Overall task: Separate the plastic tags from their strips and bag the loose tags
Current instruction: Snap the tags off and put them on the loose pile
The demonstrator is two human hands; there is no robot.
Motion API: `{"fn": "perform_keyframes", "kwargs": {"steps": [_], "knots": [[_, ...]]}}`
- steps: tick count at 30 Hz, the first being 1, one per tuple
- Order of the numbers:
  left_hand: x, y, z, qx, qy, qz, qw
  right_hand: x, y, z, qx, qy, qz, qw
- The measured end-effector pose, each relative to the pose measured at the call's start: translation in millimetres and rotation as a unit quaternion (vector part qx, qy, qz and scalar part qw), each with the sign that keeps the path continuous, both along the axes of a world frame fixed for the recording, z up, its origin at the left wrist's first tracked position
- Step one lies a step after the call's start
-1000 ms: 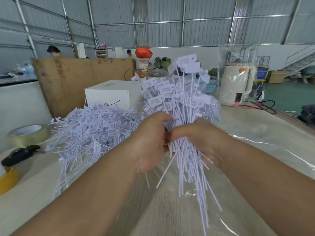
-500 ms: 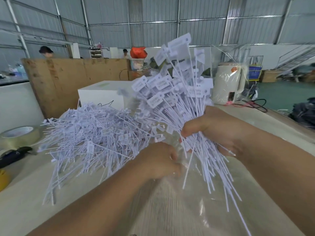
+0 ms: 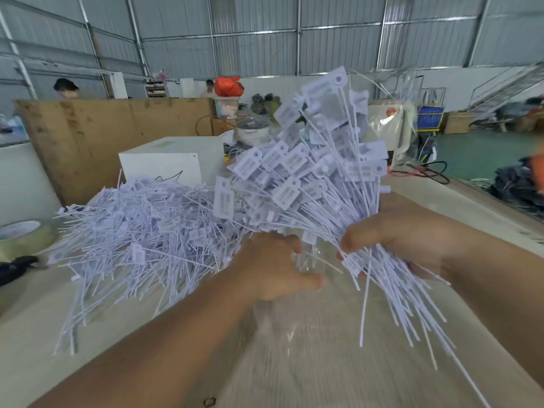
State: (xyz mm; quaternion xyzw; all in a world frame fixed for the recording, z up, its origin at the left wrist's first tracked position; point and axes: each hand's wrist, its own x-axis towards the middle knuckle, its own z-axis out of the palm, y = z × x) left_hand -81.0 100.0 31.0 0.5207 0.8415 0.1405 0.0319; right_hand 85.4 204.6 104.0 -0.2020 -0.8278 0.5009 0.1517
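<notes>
My right hand (image 3: 394, 237) grips a thick bundle of white plastic tags (image 3: 318, 178) by their thin stems, flag heads fanned up and left, tails hanging down to the right. My left hand (image 3: 273, 266) is lower, at the centre, its fingers curled on the edge of a clear plastic bag (image 3: 297, 328) that lies on the table beneath the bundle. A large loose heap of white tags (image 3: 141, 228) lies on the table to the left, just beyond my left hand.
A white box (image 3: 167, 160) stands behind the heap, with a brown board (image 3: 88, 131) further back. A tape roll (image 3: 23, 237) and a dark tool (image 3: 14, 269) lie at the left edge. Cables (image 3: 426, 172) and a wrapped appliance (image 3: 391, 128) sit at the back right.
My left hand let go of the bundle and dropped to the bag. My right hand, still holding the bundle, swung right and tilted the tag heads leftward.
</notes>
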Motion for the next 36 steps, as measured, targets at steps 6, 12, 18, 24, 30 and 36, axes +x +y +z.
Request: {"fn": "perform_keyframes", "kwargs": {"steps": [6, 12, 18, 24, 30, 36], "knots": [[5, 6, -5, 0.027, -0.074, 0.030, 0.996, 18, 11, -11, -0.031, 0.019, 0.023, 0.999], [11, 17, -5, -0.011, 0.047, -0.014, 0.999, 24, 19, -18, -0.044, 0.041, 0.010, 0.998], [17, 13, -5, 0.072, 0.239, -0.045, 0.967, 20, 25, -26, -0.093, 0.065, -0.003, 0.994], [39, -7, -5, 0.278, 0.277, -0.133, 0.910, 8, 29, -37, -0.218, 0.079, 0.003, 0.973], [61, -13, 5, 0.308, 0.239, -0.160, 0.907, 3, 26, -50, -0.357, 0.041, 0.055, 0.931], [67, -18, 10, 0.275, 0.199, -0.184, 0.923, 8, 24, -48, -0.402, 0.056, 0.088, 0.910]]}}
